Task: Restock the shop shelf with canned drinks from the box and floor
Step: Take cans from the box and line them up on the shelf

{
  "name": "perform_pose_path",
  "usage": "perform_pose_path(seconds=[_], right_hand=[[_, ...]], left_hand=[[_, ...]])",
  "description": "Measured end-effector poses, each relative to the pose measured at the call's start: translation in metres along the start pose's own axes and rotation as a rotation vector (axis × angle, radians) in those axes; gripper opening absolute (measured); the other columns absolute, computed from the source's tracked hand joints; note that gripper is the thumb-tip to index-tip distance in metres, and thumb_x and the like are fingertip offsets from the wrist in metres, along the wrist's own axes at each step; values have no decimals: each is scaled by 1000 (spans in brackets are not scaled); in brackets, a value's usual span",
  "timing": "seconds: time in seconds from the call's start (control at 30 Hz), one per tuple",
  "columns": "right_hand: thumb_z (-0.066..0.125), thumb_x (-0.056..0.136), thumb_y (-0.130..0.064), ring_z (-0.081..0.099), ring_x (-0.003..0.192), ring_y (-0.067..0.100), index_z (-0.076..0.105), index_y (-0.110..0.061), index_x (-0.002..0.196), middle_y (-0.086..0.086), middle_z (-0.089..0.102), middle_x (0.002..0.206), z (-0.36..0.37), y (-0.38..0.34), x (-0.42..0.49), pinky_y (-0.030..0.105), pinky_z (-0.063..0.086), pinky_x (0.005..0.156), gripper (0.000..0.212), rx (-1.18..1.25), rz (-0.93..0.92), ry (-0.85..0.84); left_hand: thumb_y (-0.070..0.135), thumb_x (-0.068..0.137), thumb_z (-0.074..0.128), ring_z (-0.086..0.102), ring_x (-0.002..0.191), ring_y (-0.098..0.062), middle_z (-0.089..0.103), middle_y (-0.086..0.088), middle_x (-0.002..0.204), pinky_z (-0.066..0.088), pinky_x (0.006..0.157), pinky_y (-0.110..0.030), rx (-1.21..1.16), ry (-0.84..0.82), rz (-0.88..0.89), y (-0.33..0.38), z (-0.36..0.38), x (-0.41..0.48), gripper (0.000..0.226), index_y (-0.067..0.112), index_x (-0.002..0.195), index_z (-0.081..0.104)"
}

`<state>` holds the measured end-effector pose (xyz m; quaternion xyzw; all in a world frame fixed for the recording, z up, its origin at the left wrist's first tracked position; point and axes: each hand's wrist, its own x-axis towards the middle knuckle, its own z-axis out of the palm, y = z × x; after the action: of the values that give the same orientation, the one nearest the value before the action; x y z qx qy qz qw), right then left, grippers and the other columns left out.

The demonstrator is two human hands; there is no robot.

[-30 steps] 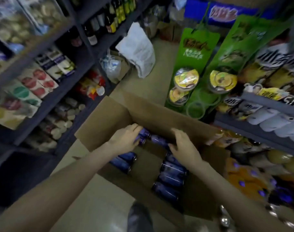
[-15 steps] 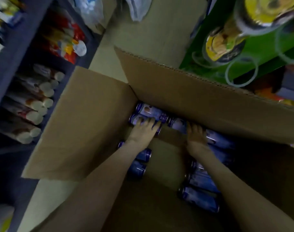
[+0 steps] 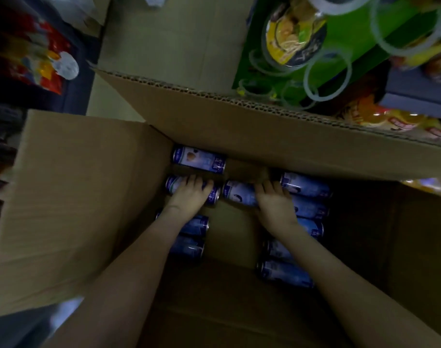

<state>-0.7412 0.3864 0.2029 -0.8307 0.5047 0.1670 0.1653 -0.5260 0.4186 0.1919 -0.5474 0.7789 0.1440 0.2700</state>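
Within the box, the left can is clasped by the left hand, its grip curled over it. The right can is likewise clasped by the right hand.

Box flap overhangs far cans (seemingly); middle gap free.

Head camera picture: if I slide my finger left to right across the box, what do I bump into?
box flap → left grip, holding a blue can → second can → right grip, holding it → stacked cans
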Motion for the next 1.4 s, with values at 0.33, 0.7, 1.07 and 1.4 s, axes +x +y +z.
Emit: perform_pose_path(seconds=[0.33,0.7,1.07,1.4], right_hand=[[67,82,-29,39,118,32,39,-12,138,14,43,127,-137,55,-96,41,40,96,65,271,74,-11],[84,63,-21,50,89,19,52,-9,99,3,49,97,-226,236,-273,29,39,74,50,733,-8,428],[69,85,-17,51,72,-3,46,-11,97,0,52,94,-284,375,-383,11,42,62,27,1206,49,550],[77,75,-10,60,71,4,56,-20,94,-1,60,92,-340,427,-429,20,50,63,30,1345,-9,694]], left_hand=[[28,84,67,50,105,-38,38,-20,128,44,82,-39,-357,47,-150,72,-138,-61,65,20,139,32],[34,77,69,54,97,-42,38,-14,124,47,75,-41,-685,281,-248,267,-300,-112,63,20,131,39],[37,70,76,59,86,-28,60,-2,97,50,71,-40,-880,518,-119,392,-433,-98,51,21,106,44],[38,71,79,63,75,-18,62,5,89,52,65,-38,-948,599,-60,416,-500,-105,52,19,103,42]])
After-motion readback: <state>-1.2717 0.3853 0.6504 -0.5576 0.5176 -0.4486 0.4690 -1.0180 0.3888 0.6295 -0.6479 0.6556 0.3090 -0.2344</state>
